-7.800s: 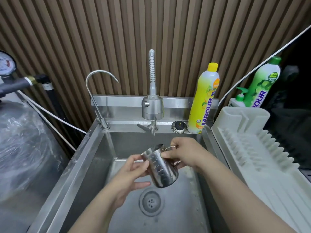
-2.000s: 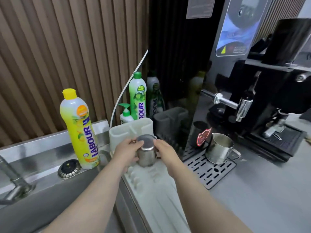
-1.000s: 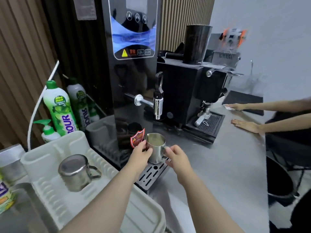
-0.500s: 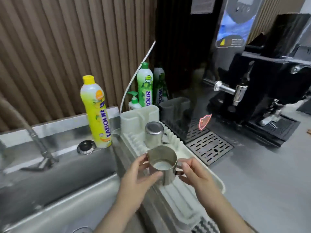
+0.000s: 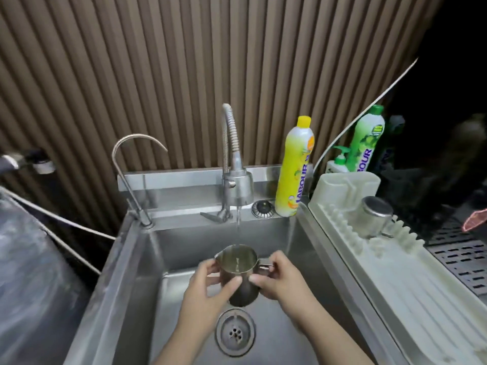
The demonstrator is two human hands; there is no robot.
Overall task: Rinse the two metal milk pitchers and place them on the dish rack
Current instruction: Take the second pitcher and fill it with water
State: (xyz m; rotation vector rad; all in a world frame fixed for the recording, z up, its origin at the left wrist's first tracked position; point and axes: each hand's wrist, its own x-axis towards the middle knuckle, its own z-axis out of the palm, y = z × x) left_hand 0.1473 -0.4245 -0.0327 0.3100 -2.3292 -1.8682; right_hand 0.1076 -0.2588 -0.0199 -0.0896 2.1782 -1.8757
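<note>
I hold a metal milk pitcher [image 5: 238,270] upright over the steel sink [image 5: 137,272], directly under the tap [image 5: 235,185]. A thin stream of water falls from the tap into the pitcher's open mouth. My left hand [image 5: 210,288] wraps its left side and my right hand [image 5: 279,279] grips the handle side. The other metal pitcher [image 5: 373,219] stands upside down near the back of the white dish rack [image 5: 411,283], to the right of the sink.
A drain [image 5: 235,331] lies below the pitcher. A thin curved tap [image 5: 131,164] stands at the sink's back left. A yellow detergent bottle [image 5: 295,167] and a green one [image 5: 365,143] stand at the back right. A perforated drip tray [image 5: 463,256] lies beyond the rack.
I carried the second pitcher from above the rack's edge leftward to the sink. It now sits under running water. The first pitcher stays upside down on the rack.
</note>
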